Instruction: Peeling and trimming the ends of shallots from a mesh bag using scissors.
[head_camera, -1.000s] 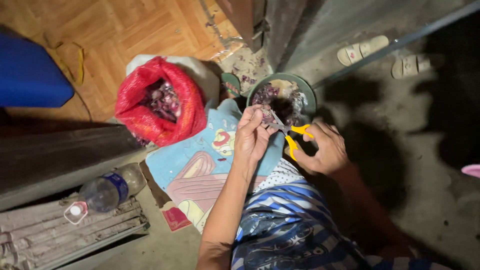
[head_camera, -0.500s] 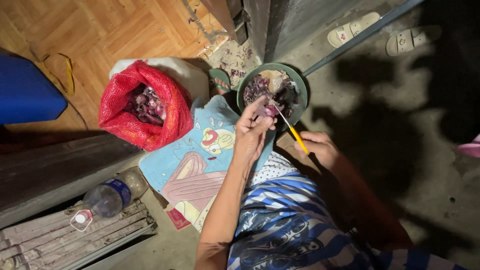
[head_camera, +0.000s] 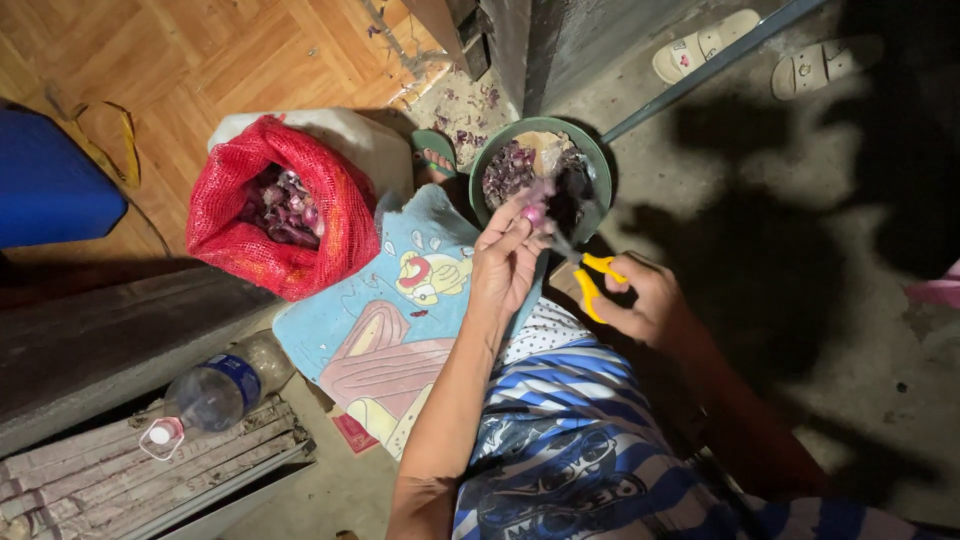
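Note:
My left hand holds a small purple shallot at its fingertips, just over the near rim of a green bowl. The bowl holds purple skins and trimmed pieces. My right hand grips yellow-handled scissors, their blades pointing up toward the shallot. Both hands hover above a light blue cartoon-printed mat. To the left stands an open red mesh sack with several shallots inside.
A plastic water bottle lies at lower left beside wooden slats. A blue container sits on the wood-pattern floor. Pale sandals lie on the concrete at top right. A green sandal lies beside the bowl.
My left hand has lifted the shallot slightly over the bowl's rim. The scissors stay in my right hand, now drawn a little back from the shallot.

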